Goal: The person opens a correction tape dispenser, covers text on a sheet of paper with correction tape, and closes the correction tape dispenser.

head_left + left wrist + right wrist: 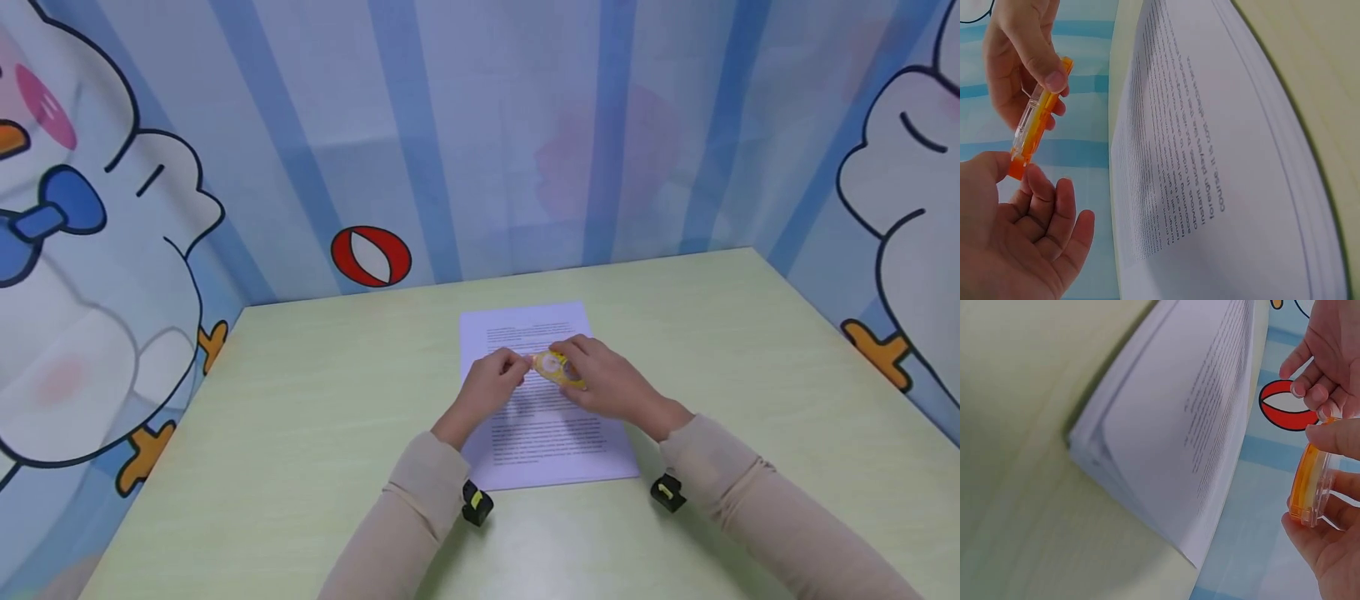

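A yellow-orange correction tape (553,365) with a clear case is held above a stack of printed paper (555,473). My right hand (611,379) grips its body, thumb on one side and fingers on the other. At the other end, my left hand (491,383) pinches the orange tip or cap (1017,167) between thumb and index finger, as the left wrist view shows. The other left fingers curl loosely beside it. In the right wrist view the correction tape (1310,484) is seen edge-on, apart from the sheets.
The paper stack lies on a pale green-yellow table (337,400). A striped blue cloth wall (495,150) with cartoon figures and a red-and-white ball print (347,257) rises behind the table and at both sides. Black wrist cameras (477,503) sit below the sleeves.
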The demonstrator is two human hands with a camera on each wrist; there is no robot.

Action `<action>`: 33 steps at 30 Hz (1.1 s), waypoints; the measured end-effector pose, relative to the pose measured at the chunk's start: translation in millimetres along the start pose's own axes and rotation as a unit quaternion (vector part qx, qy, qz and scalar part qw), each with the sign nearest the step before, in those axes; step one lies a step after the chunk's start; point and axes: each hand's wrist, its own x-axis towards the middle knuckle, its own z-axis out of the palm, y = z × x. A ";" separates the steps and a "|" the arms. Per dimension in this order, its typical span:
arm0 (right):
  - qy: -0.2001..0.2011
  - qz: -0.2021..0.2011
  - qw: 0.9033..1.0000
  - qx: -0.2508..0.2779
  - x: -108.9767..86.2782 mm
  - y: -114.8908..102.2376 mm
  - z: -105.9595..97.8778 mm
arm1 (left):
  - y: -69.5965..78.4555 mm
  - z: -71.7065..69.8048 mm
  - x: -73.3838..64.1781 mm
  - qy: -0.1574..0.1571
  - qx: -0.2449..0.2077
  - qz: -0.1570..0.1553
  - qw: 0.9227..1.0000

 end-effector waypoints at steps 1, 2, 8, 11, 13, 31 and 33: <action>0.002 -0.002 1.000 -0.001 0.1 -0.5 0.2 | -0.7 0.1 0.4 0.001 0.002 0.001 1.000; 0.004 -0.004 1.000 -0.001 0.2 -0.8 0.5 | -1.1 0.2 0.7 0.003 0.003 0.001 1.000; 0.002 -0.008 1.000 -0.002 -0.1 -2.1 2.2 | -2.4 0.8 -1.6 0.007 -0.002 -0.002 1.000; -0.002 -0.002 1.000 0.001 0.2 -2.7 2.8 | -3.2 0.7 -3.7 0.009 -0.008 -0.003 1.000; -0.004 0.013 1.000 0.007 0.9 -2.9 2.4 | -3.9 0.4 -4.6 0.015 -0.008 0.002 1.000; -0.121 0.272 0.952 -0.063 -25.5 60.3 -4.9 | -21.5 -23.8 -16.9 0.042 0.058 -0.012 0.997; -0.131 0.276 0.950 -0.057 -25.7 62.3 -2.5 | -22.4 -24.6 -17.3 0.043 0.057 -0.010 0.997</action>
